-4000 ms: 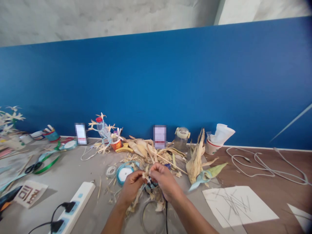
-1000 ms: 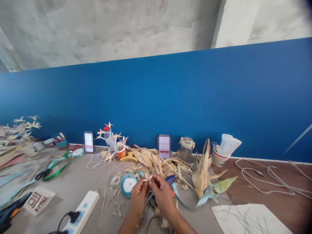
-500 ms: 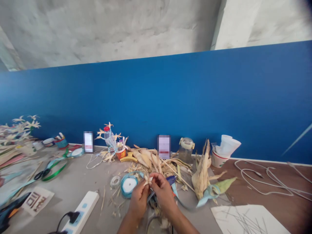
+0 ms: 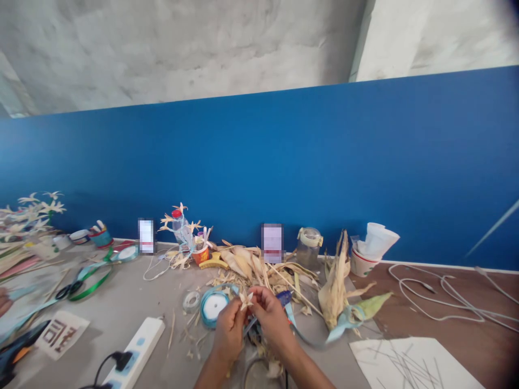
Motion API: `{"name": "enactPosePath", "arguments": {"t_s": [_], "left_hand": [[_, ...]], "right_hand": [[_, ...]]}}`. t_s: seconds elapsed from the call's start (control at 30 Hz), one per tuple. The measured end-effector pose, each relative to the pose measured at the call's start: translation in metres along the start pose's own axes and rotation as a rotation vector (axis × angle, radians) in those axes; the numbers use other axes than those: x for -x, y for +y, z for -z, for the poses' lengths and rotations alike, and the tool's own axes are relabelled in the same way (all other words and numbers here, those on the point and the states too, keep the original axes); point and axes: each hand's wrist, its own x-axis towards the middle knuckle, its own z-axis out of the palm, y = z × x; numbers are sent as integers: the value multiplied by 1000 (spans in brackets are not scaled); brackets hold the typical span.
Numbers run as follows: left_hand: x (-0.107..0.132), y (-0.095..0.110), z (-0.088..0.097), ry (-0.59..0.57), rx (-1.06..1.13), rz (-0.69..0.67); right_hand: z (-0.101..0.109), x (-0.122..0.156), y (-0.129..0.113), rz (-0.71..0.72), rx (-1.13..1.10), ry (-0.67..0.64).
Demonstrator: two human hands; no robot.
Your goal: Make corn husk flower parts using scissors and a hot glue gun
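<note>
Between my two hands is a small pale flower (image 4: 245,300) with pointed petals that look like dried corn husk. My left hand (image 4: 230,324) pinches it from the left and below. On its other side, my right hand (image 4: 265,313) has its fingertips closed at the petals. The flower's stem is hidden by my fingers. Left of my left hand lies a roll of light blue ribbon (image 4: 214,308), with a smaller clear tape roll (image 4: 191,302) beside it. A blue-handled tool (image 4: 284,297) is partly visible behind my right hand.
Dried corn husks (image 4: 243,262) are heaped behind my hands. A white power strip (image 4: 140,346), scissors (image 4: 68,290) and a glue gun (image 4: 18,351) lie to the left. Another person's hand (image 4: 5,301) shows at the left edge. Thin wires lie on white paper (image 4: 405,362) at right.
The flower has turned so its petals spread more plainly toward me. My hands have barely moved. The other person's hand has come further into view at the left edge.
</note>
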Motion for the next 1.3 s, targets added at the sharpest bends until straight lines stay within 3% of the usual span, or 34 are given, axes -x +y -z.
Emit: {"name": "enactPosePath", "arguments": {"t_s": [0.33, 0.6, 0.73, 0.93, 1.3], "left_hand": [[-2, -4, 3, 57, -35, 46], [-4, -1, 1, 120, 75, 52], [-4, -1, 1, 99, 98, 79], [-8, 1, 0, 131, 362, 150], [-11, -7, 3, 77, 674, 262]], "right_hand": [[1, 4, -3, -37, -36, 14], [-3, 7, -9, -19, -11, 58], [-3, 7, -11, -21, 19, 24], [-2, 6, -2, 4, 147, 43], [3, 5, 16, 82, 426, -14]]}}
